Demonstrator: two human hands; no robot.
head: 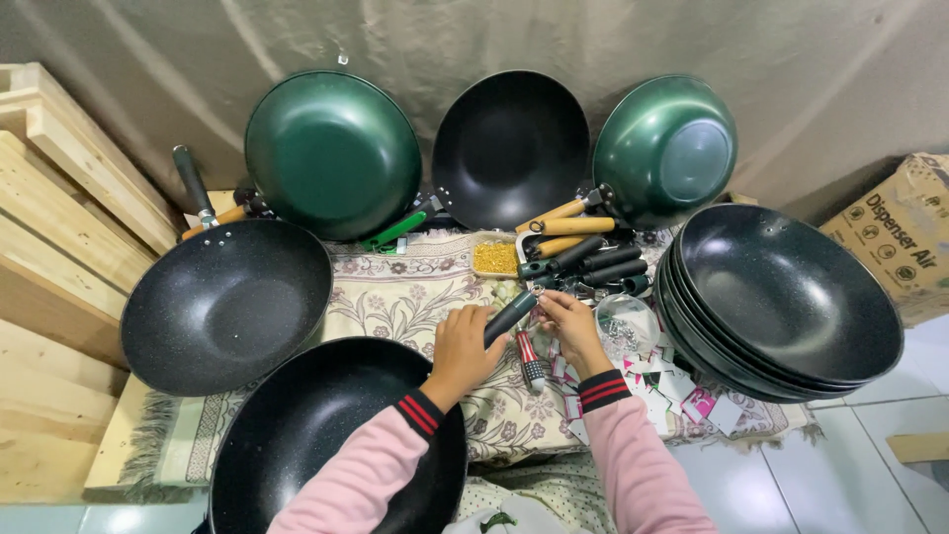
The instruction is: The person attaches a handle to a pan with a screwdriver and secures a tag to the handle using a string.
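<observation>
Your left hand point(465, 348) has its grip clamped on a dark pan handle point(511, 316), fingers wrapped round its near end. The handle's long axis runs on a slant, from near left at your palm up to far right, and its free far end comes out just in front of your right hand point(568, 321). That right hand is the nearer one to the free end: its fingertips are drawn together there, pinching at something small, though what lies between them is too small to tell.

The handle sits over the middle of the patterned cloth point(395, 297) that covers the surface. Just below it lies a screwdriver point(531, 358) with a red and white striped shaft grip, pointing near. Beyond your right hand lies a loose pile of spare handles point(583, 259), some wooden, some black, beside a small tray of yellow pieces point(495, 258), with a clear bag of metal screws point(623, 331) to the right.

Nearest to you, under your left forearm, is a black wok point(316, 425). A second black wok with a handle fitted point(225, 307) lies to the left, a stack of black woks point(786, 297) to the right, and three more lean against the far wall.
</observation>
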